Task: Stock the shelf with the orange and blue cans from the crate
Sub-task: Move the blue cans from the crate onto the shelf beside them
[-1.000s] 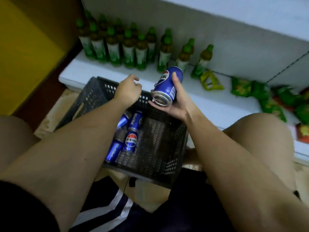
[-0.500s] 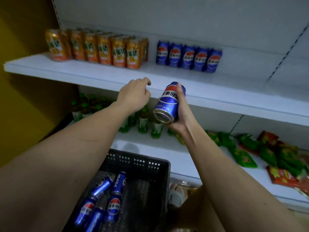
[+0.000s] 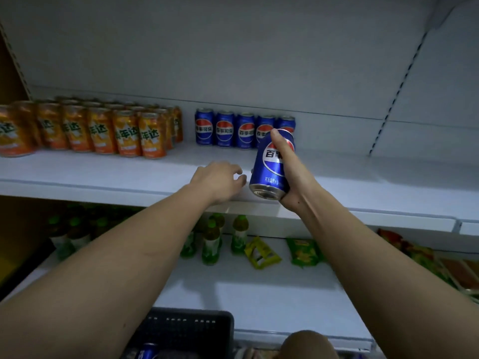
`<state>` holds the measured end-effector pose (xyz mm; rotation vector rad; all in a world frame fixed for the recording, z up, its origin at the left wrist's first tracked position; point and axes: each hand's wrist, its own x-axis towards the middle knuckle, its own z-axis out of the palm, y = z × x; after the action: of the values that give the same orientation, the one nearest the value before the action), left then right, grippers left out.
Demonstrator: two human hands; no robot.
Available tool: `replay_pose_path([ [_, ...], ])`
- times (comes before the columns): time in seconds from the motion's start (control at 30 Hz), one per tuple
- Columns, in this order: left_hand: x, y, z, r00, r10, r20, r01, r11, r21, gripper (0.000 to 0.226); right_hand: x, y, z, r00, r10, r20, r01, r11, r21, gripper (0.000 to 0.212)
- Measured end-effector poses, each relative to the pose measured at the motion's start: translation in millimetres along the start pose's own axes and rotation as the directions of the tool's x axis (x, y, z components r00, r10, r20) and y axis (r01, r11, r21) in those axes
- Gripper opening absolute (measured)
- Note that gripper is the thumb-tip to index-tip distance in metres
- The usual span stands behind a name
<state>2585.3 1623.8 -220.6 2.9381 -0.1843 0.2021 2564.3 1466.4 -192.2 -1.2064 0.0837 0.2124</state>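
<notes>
— Can (image 3: 272, 164) first: what has hold of it?
— The right hand (image 3: 291, 177) wraps it, thumb (image 3: 278, 143) pressed up the printed front and the other fingers curled behind, out of sight. It hangs tilted, base toward the camera, above the front edge of the shelf (image 3: 103, 174) and not touching the board.
— And the other hand?
— The left hand (image 3: 217, 181) sits just beside the can at the shelf's lip, fingers loosely bent, holding nothing.
— How should the can handle?
— Probably full, so fairly weighty for its size; the wall is thin, stiff metal with a glossy, likely slippery skin. A grip round the middle, as it has now, looks safest; squeezing hard could dent it.
— Where would it go?
— Likely by the row of blue cans (image 3: 233, 129) at the back, which stands just right of the orange cans (image 3: 103, 130). The board is flat, white and smooth, bare to the right of the row.
— The surroundings?
— Dim store shelving: green bottles (image 3: 211, 242) and snack packets (image 3: 302, 251) on the level below, and the dark crate (image 3: 181, 325) at the bottom, with at least one blue can in it.
</notes>
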Motion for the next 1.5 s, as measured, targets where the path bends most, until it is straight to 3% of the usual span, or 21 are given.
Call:
replay_pose_path([
  [0.2,57,42,28,0.997,0.056,0.053,-0.053,0.997,-0.063,0.042,50,-19,-39,0.98,-0.174,-0.1,0.16,0.979,-0.129,0.063],
  [0.37,89,53,59,0.994,0.094,0.047,-0.089,0.991,-0.099,0.051,104,-35,-70,0.916,-0.299,-0.267,0.274,0.953,-0.128,0.033],
  [0.53,96,49,72,0.995,0.103,0.013,-0.102,0.993,-0.057,0.057,174,-48,-91,0.798,-0.368,-0.477,0.356,0.927,-0.12,0.06],
  [0.7,97,48,74,0.996,0.09,0.004,-0.09,0.993,-0.072,0.056,233,-35,-103,0.736,-0.495,-0.462,0.478,0.863,-0.163,0.049],
  [0.83,97,48,74,0.996,0.084,0.0,-0.084,0.993,-0.083,0.056,256,-26,-110,0.695,-0.635,-0.338,0.539,0.77,-0.341,0.029],
  [0.93,96,48,74,0.997,0.08,0.003,-0.079,0.992,-0.096,0.056,263,-21,-115,0.718,-0.624,-0.307,0.462,0.758,-0.46,0.052],
  [1.03,94,49,72,0.997,0.074,0.012,-0.073,0.992,-0.101,0.056,262,-15,-119,0.7,-0.621,-0.351,0.282,0.693,-0.664,0.069],
  [1.1,93,50,71,0.997,0.074,0.015,-0.072,0.992,-0.101,0.056,257,-16,-119,0.666,-0.646,-0.373,0.206,0.64,-0.74,0.07],
  [1.27,94,49,71,0.997,0.076,0.011,-0.074,0.992,-0.107,0.056,253,-17,-117,0.666,-0.663,-0.34,0.254,0.632,-0.732,0.057],
  [1.5,95,49,71,0.997,0.075,0.006,-0.073,0.991,-0.114,0.056,258,-18,-117,0.772,-0.582,-0.255,0.181,0.587,-0.789,0.058],
])
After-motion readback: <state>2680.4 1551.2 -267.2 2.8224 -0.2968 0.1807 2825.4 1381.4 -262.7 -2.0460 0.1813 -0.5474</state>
